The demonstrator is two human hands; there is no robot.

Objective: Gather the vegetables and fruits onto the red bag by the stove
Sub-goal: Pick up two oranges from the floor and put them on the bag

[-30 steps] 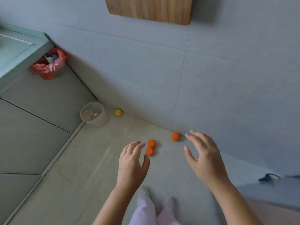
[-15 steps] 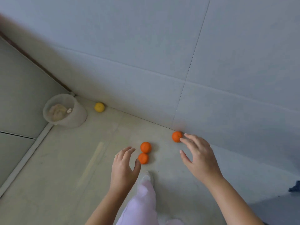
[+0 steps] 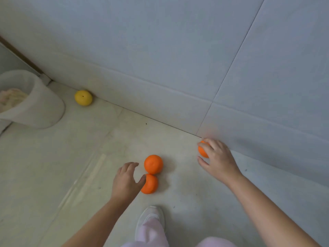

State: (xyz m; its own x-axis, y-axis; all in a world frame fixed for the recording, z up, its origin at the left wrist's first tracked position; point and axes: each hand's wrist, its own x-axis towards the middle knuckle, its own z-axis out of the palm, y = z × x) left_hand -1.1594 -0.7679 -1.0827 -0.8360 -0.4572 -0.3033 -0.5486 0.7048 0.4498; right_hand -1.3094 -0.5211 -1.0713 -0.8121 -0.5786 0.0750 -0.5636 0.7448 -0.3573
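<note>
Right hand [image 3: 218, 158] fingers curl over wall-side orange [image 3: 202, 150] on floor, left hand [image 3: 125, 182] spread beside touching pair, thumb at nearer orange [image 3: 150, 184]; close fully before lifting.

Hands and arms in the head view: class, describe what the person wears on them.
Both the left hand and right hand are bare: no gloves, rings, watch or bracelets show. Both forearms are uncovered, with no sleeves in the frame. The fingers carry no visible markings.
</note>
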